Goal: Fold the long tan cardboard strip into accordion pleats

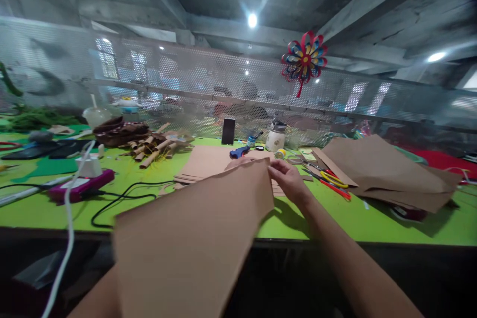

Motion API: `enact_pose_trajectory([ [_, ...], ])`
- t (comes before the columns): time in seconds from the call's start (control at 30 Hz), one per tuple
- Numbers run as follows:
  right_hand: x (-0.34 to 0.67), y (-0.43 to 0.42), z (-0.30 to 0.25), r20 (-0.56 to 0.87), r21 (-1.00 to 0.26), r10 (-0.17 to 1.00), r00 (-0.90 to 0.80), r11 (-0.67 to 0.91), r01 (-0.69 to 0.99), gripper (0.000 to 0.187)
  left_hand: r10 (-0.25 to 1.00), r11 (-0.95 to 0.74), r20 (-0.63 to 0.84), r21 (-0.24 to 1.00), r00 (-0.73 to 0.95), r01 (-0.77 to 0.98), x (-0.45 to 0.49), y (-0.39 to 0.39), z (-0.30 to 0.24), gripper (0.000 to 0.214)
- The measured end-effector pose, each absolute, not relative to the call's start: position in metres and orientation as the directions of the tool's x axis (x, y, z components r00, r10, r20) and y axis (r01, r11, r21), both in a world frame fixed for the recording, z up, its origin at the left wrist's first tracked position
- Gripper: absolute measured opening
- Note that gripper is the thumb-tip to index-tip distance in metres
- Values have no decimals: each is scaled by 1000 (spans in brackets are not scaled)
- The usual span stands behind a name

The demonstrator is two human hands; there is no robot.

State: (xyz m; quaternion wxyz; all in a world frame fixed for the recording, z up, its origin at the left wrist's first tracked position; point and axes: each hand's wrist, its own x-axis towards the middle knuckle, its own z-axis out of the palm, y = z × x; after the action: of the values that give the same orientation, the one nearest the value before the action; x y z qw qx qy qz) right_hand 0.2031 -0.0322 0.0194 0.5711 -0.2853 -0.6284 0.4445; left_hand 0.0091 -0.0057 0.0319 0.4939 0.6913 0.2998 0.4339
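My right hand [289, 179] pinches brown sheet [194, 223] at corner; left hand [240, 161] mostly hidden, grip unclear. Likely light, creasable; hold by edges.

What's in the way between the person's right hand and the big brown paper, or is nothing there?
Nothing that I can see. The right hand is pinching the top right corner of the brown paper. The scissors lie off to the right, not between them.
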Motion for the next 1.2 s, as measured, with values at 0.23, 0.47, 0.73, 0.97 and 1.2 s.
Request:
enact_pose_trajectory([
  [0.23, 207, -21, 57, 329, -767, 800, -502, 536, 351, 23, 814, -424, 305, 894, 495, 146, -6, 2, 42, 52],
  [0.47, 187, -12, 20, 231, -677, 787, -572, 552, 487, 24, 719, -637, 181, 559, 671, 532, -5, 0, 25, 32],
  [0.73, 222, -17, 5, 151, -708, 804, -575, 494, 505, 30, 724, -591, 135, 628, 676, 507, -7, 9, 20, 35],
  [0.97, 225, -29, -9, 264, -607, 828, -494, 541, 582, 18, 749, -546, 48, 610, 661, 574, -7, 11, 15, 32],
  [1.2, 218, -35, -13, 336, -451, 787, -517, 616, 646, 10, 693, -631, 87, 555, 716, 543, -10, 19, 8, 26],
])
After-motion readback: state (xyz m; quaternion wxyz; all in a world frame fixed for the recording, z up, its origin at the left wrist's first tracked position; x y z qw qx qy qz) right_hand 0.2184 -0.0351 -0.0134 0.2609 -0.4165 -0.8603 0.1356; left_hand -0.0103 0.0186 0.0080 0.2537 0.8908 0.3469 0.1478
